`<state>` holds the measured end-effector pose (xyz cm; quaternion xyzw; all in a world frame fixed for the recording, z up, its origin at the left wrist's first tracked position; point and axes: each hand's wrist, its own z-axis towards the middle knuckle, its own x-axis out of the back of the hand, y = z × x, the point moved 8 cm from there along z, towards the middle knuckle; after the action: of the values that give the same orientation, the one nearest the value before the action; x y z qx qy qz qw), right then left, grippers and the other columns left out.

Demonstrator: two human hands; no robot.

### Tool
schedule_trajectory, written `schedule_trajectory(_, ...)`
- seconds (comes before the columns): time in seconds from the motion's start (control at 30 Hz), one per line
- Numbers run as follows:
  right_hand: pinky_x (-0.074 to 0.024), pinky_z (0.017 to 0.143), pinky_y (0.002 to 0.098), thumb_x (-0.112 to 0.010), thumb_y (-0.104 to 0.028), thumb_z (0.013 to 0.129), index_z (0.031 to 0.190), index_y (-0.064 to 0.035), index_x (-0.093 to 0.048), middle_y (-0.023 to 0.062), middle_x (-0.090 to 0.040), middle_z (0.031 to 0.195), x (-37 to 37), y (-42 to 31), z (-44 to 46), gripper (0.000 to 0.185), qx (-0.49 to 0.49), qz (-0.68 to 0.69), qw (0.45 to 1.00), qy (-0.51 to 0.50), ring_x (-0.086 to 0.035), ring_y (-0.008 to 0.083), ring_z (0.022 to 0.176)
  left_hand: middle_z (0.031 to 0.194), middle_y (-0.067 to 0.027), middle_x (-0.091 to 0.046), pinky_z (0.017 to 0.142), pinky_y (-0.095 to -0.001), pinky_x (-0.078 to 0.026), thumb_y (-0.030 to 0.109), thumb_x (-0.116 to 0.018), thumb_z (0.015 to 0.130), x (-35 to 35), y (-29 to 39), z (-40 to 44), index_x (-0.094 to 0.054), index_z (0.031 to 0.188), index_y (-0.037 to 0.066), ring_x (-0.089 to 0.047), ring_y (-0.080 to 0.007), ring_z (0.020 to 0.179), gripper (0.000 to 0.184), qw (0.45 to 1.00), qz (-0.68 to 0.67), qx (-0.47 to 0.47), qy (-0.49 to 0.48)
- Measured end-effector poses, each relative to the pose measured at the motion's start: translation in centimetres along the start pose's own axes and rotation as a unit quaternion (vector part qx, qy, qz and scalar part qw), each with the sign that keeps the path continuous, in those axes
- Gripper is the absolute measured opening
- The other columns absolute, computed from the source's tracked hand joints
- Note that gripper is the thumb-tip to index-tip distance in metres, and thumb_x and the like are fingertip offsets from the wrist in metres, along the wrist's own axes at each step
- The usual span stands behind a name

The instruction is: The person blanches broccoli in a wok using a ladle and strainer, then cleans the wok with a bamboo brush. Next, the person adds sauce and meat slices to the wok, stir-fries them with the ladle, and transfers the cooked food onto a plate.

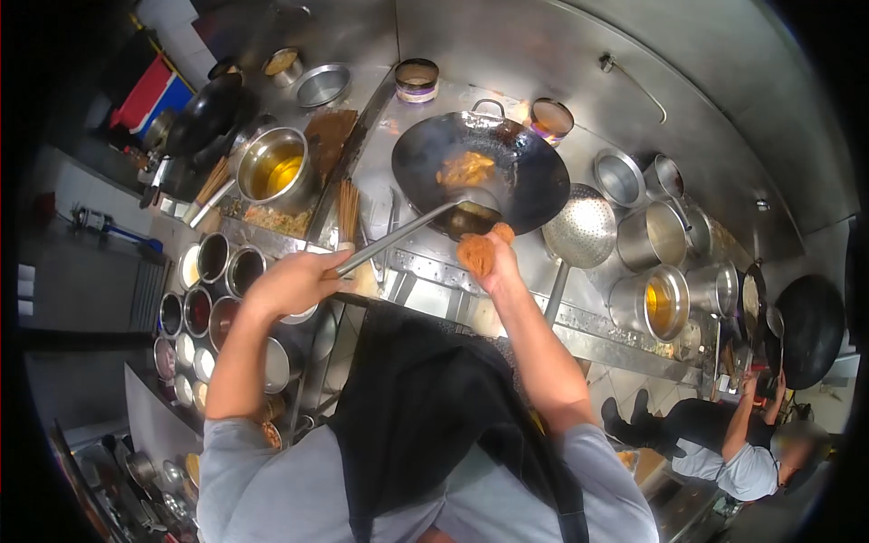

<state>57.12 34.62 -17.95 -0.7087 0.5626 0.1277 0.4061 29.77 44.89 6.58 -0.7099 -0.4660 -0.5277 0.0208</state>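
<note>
My left hand (291, 282) is closed round the handle of a long metal ladle (398, 237), whose bowl dips into the near side of a black wok (534, 172). Pieces of browned food (466, 168) in glossy sauce lie at the bottom of the wok. At the near rim my right hand (503, 266) grips an orange-brown cloth (475, 254), pressed about where the wok's near handle would be; that part is hidden. A bamboo brush (348, 210) stands just beyond my left hand.
A perforated strainer (579, 226) rests right of the wok, beside several steel pots (652, 237). Left are a pot of yellow oil (273, 167) and several seasoning containers (214, 257). Two open cans (416, 81) (550, 119) stand behind. Another person (724, 443) works at far right.
</note>
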Motion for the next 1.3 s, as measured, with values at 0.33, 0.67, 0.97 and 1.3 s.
schedule_trajectory(0.33, -0.0584, 0.082, 0.0446, -0.05, -0.022, 0.095, 0.123, 0.0026, -0.059, 0.0167, -0.068, 0.108, 7.5, 6.6, -5.7, 0.038, 0.18, -0.193, 0.964, -0.035, -0.068, 0.0285, 0.095, 0.088, -0.0201, -0.07, 0.077, -0.0476, -0.053, 0.016, -0.065, 0.087, -4.4, 0.1, 1.1, -0.057, 0.138, 0.011, -0.067, -0.0404, 0.084, 0.052, 0.987, -0.004, -0.024, 0.161)
schedule_trajectory(0.67, -0.057, 0.082, 0.0459, -0.051, -0.026, 0.096, 0.12, 0.002, -0.058, 0.0176, -0.066, 0.11, 1.9, 1.3, -2.4, 0.037, 0.023, -0.079, 0.997, 0.008, -0.066, 0.0312, 0.096, 0.089, -0.0203, -0.071, 0.077, -0.0492, -0.053, 0.018, -0.065, 0.088, -5.6, 0.6, 4.5, -0.057, 0.137, 0.009, -0.067, -0.04, 0.086, 0.05, 0.989, 0.079, -0.015, 0.124)
schedule_trajectory(0.97, -0.0572, 0.083, 0.0478, -0.058, -0.027, 0.091, 0.123, 0.0028, -0.056, 0.0181, -0.065, 0.111, 3.3, 1.9, -5.3, 0.044, 0.026, -0.071, 0.997, -0.013, -0.065, 0.0302, 0.099, 0.088, -0.0201, -0.069, 0.074, -0.0463, -0.051, 0.014, -0.071, 0.085, -1.6, 2.3, -2.0, -0.057, 0.137, 0.01, -0.066, -0.0401, 0.083, 0.054, 0.993, 0.008, 0.001, 0.117)
schedule_trajectory(1.3, -0.0568, 0.088, 0.0444, -0.056, -0.021, 0.094, 0.13, 0.0019, -0.056, 0.0165, -0.065, 0.122, 9.0, 6.1, -5.5, 0.042, 0.107, -0.307, 0.944, -0.055, -0.065, 0.031, 0.109, 0.096, -0.0207, -0.07, 0.077, -0.0484, -0.053, 0.015, -0.068, 0.087, -5.4, 2.7, 2.0, -0.056, 0.137, 0.009, -0.067, -0.0405, 0.087, 0.052, 0.985, 0.049, -0.013, 0.167)
